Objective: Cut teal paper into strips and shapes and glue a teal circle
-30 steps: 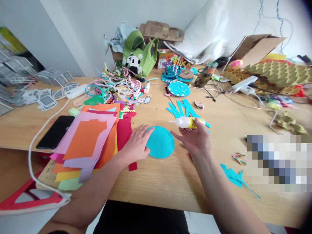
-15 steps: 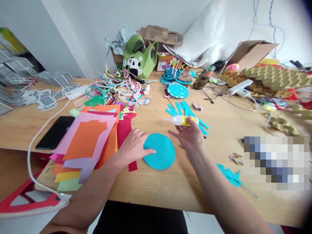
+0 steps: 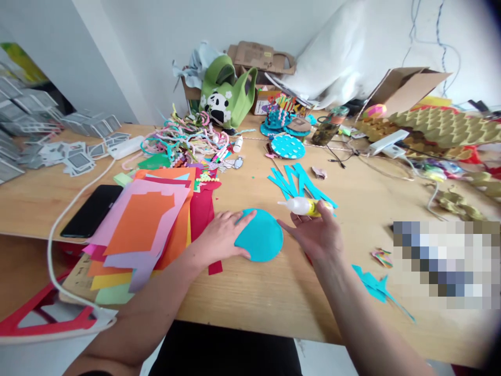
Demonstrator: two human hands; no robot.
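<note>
A blue paper disc point(image 3: 262, 237) is in front of me at the middle of the table. My left hand point(image 3: 223, 235) grips its left side, with a finger along the upper edge and the thumb at the lower edge. To the right of the disc, my right hand point(image 3: 321, 232) holds a glue bottle point(image 3: 303, 206) with a yellow label between thumb and fingers. The bottle lies nearly level, its thin nozzle pointing left. Just behind it, several blue paper strips point(image 3: 303, 180) lie on the table.
Stacked coloured paper point(image 3: 133, 224) and a black phone point(image 3: 92, 211) lie at left. Tangled pipe cleaners point(image 3: 183, 138), a green panda bag point(image 3: 227, 94) and a dotted blue disc point(image 3: 287, 147) stand farther back. Blue scraps point(image 3: 370, 283) are at right, near a white power strip point(image 3: 389, 142).
My left hand has shifted its hold from resting on the disc to gripping its edges. The disc has moved up slightly. My right hand has carried the glue bottle right and a little nearer.
</note>
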